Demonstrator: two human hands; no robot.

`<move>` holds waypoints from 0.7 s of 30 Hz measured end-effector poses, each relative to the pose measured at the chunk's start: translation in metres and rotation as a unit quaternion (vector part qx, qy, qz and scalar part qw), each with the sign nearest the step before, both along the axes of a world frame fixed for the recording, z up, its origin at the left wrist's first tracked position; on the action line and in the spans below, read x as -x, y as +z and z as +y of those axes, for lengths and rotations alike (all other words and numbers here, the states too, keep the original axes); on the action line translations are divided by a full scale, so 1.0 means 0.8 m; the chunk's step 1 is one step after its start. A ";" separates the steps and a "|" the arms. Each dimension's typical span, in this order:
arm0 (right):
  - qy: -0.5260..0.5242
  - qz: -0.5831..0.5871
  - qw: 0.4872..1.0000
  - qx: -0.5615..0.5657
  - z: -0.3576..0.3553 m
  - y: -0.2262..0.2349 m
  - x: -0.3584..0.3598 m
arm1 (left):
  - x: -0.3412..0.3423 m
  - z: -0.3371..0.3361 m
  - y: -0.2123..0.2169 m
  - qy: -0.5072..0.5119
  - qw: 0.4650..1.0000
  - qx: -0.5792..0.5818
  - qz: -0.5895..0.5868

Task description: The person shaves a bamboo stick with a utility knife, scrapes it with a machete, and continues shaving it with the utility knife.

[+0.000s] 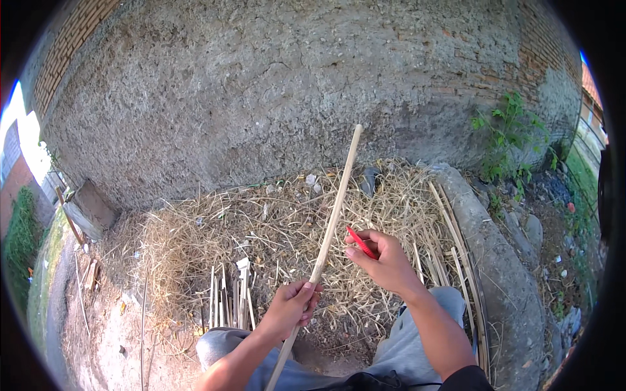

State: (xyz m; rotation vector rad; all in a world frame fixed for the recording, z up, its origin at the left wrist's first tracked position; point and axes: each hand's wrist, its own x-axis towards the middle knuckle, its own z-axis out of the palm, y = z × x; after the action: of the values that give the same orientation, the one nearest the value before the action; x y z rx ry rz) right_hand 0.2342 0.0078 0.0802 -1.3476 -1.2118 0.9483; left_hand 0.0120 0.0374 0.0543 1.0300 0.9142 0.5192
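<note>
Cannot see the stretch of pale wooden stick [339,195] wrapped inside the left grip [293,307]; lose its near end too, below that grip, past the lower edge. Cannot see the rear of the slim red tool [360,241] where it runs into the right grip [381,260], nor tell its exact kind. Lose the dark sleeve [466,379], below the right grip, at the lower edge. Cannot identify the dark scrap [370,181] beyond the right grip, nor the tiny white piece [243,264] left of the left grip.
</note>
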 end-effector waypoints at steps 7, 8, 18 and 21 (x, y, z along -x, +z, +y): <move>-0.003 -0.007 0.999 -0.035 -0.034 0.014 0.003 | 0.008 -0.031 0.019 0.007 0.999 0.002 -0.031; -0.003 -0.008 0.999 -0.036 -0.038 0.012 0.002 | 0.011 -0.037 0.019 0.007 0.999 0.001 -0.032; -0.075 -0.367 0.923 -0.088 -0.092 0.044 0.029 | 0.023 -0.070 0.042 -0.004 0.999 0.025 -0.038; -0.039 -0.370 0.923 -0.100 -0.104 0.045 0.034 | 0.023 -0.072 0.048 -0.007 0.997 0.058 -0.050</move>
State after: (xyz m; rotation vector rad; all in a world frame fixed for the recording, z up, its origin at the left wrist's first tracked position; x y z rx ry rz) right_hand 0.2070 -0.0753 0.1160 -1.6264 -1.7415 0.2214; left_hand -0.0064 -0.0202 0.0927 0.8974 0.8381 0.4973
